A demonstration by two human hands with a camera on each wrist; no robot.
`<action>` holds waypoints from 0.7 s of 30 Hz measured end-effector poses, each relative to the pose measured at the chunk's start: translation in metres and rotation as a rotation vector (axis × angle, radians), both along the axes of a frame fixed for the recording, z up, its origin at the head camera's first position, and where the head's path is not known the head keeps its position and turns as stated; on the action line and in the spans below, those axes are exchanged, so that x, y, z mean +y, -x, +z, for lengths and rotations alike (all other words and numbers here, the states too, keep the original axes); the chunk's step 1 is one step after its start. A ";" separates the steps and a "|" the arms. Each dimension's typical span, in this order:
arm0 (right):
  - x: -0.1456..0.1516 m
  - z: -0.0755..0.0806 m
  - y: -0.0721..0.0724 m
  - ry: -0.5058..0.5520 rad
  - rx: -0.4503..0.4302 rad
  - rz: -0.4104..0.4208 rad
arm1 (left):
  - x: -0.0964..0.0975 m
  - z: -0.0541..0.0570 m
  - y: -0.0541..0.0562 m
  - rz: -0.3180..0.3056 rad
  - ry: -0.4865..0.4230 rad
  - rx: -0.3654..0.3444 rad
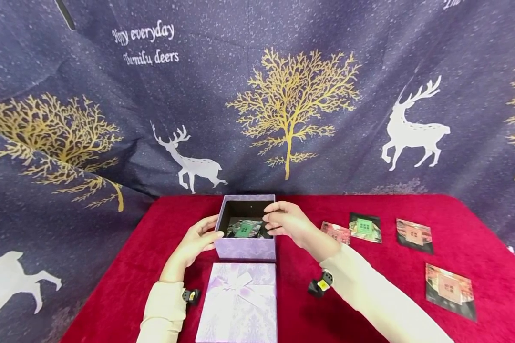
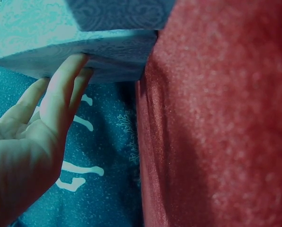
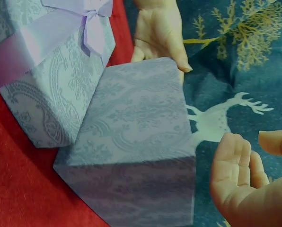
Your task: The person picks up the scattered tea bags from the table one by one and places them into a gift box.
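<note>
A lilac patterned gift box (image 1: 245,248) stands uncovered on the red cloth, its inside dark. Inside lies a flat packet with a green label (image 1: 244,229). My left hand (image 1: 196,241) holds the box at its left wall, thumb over the rim near the front corner and fingers along the outside. In the left wrist view those fingers (image 2: 60,90) lie against the patterned wall. Over the right rim of the box is my right hand (image 1: 288,221), fingers loosely bent, holding nothing. The right wrist view shows that hand (image 3: 250,184) beside the box, thumb apart from the fingers.
The box's lid (image 1: 238,305), with a ribbon bow, lies just in front of the box. On the right are a green-labelled packet (image 1: 365,227) and several red-labelled ones, such as the nearest packet (image 1: 450,289). A dark curtain with deer (image 1: 414,126) hangs behind the table.
</note>
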State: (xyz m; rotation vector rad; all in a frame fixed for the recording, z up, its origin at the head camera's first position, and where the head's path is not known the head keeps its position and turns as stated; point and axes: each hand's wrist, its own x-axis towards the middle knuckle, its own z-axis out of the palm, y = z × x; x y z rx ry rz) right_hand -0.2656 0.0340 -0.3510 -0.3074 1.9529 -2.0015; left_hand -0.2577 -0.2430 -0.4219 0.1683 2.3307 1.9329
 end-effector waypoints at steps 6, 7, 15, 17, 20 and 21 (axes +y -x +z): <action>0.019 0.000 -0.012 -0.020 0.055 -0.005 | 0.001 -0.003 0.000 -0.004 -0.005 -0.006; 0.022 -0.001 -0.013 -0.029 0.074 -0.008 | 0.001 -0.003 0.000 -0.004 -0.004 -0.008; 0.051 0.012 -0.030 -0.188 0.250 -0.027 | -0.001 -0.003 0.000 -0.008 0.009 -0.003; 0.059 0.016 -0.033 -0.255 0.306 -0.034 | 0.000 -0.002 0.000 -0.007 0.013 -0.004; 0.074 0.021 -0.037 -0.317 0.383 -0.060 | 0.000 -0.001 -0.001 -0.005 0.018 -0.003; 0.080 0.023 -0.038 -0.316 0.383 -0.069 | 0.001 0.000 -0.001 -0.005 0.018 -0.003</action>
